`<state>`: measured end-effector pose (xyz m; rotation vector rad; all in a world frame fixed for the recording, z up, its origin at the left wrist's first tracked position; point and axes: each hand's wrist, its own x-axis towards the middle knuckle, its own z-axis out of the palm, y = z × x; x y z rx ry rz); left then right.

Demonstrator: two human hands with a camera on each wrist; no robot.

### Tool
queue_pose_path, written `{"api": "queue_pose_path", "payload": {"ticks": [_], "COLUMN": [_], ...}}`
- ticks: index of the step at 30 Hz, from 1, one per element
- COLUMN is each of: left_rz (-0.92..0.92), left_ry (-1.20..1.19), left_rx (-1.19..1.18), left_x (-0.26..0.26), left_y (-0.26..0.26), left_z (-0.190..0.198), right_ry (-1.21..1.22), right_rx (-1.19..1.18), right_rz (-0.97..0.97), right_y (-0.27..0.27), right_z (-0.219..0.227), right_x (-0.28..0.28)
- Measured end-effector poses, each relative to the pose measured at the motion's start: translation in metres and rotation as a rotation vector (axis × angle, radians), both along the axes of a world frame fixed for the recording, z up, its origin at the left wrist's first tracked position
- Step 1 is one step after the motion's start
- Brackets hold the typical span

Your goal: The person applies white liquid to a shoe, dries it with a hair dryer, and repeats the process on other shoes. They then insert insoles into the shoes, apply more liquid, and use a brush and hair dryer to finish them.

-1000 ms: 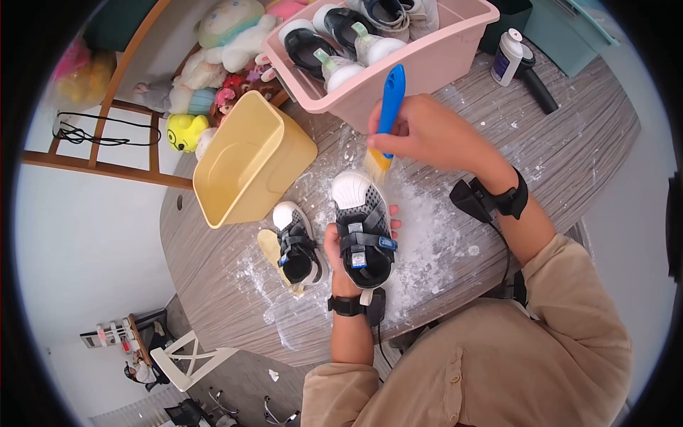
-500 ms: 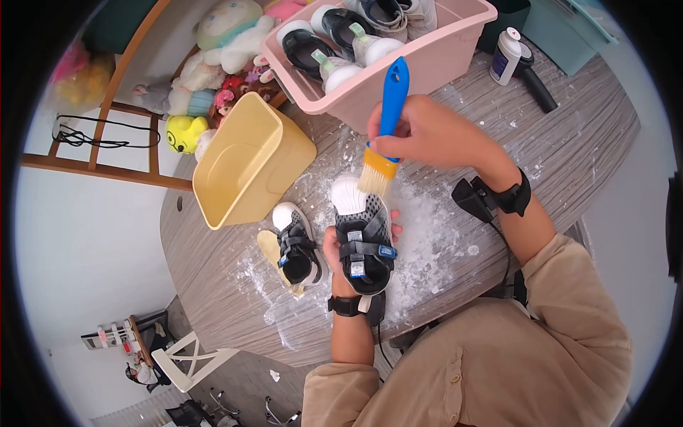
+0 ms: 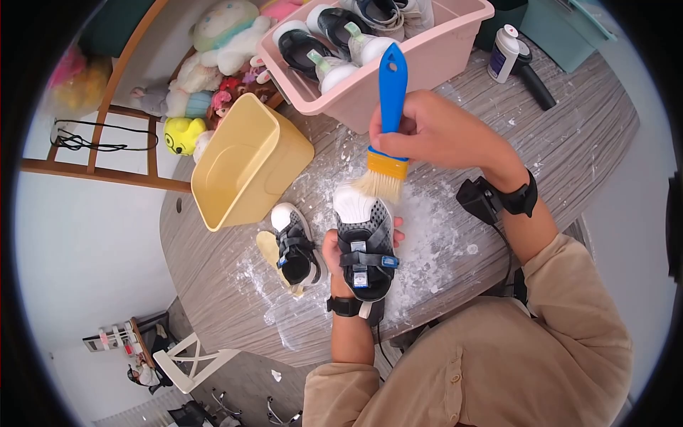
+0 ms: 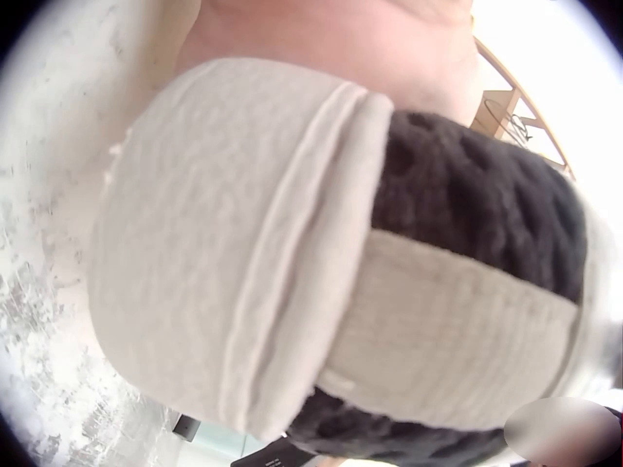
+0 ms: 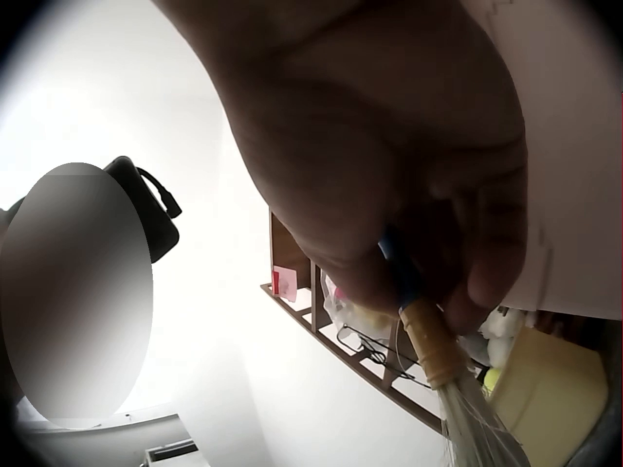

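Observation:
The left hand (image 3: pixel 332 254) grips a black-and-grey shoe (image 3: pixel 364 231) with a white toe from beneath, fingertips showing at its right side. In the left wrist view the shoe's pale heel (image 4: pixel 214 243) fills much of the picture. Pinched in the right hand (image 3: pixel 448 135) is a brush with a blue handle (image 3: pixel 393 85) and a yellow band; its pale bristles (image 3: pixel 380 186) lie over the toe's upper right. The right wrist view shows the brush (image 5: pixel 433 345) below the fingers of the right hand (image 5: pixel 389 146). A similar shoe (image 3: pixel 293 242) stands on the table to the left.
White powder marks the wooden table (image 3: pixel 569 153). Behind are a yellow bin (image 3: pixel 249 167) and a pink tub (image 3: pixel 420 67) with several shoes. A white bottle (image 3: pixel 503 54) and a black-handled object (image 3: pixel 535 87) are at the back right. Plush toys (image 3: pixel 228 35) sit back left.
The brush has turned so its bristles show broadside, and they have moved down and left onto the shoe's toe. The held shoe has shifted slightly toward the body.

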<state>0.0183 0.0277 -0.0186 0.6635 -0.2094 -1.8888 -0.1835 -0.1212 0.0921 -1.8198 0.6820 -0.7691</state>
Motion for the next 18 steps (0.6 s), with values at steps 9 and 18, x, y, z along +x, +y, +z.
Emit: {"api": "queue_pose_path", "payload": {"ticks": [9, 18], "left_rz": [-0.034, -0.001], "left_ry": [0.14, 0.111], "left_rx": [-0.102, -0.101], "left_x": [0.009, 0.007], "left_y": [0.0, -0.001], "left_z": [-0.01, -0.007], "right_ry": [-0.083, -0.027], "right_rx": [0.064, -0.028], "right_rz": [-0.01, 0.085], "right_y": [0.004, 0.002], "right_z": [-0.003, -0.004], "right_x": [0.008, -0.003]}}
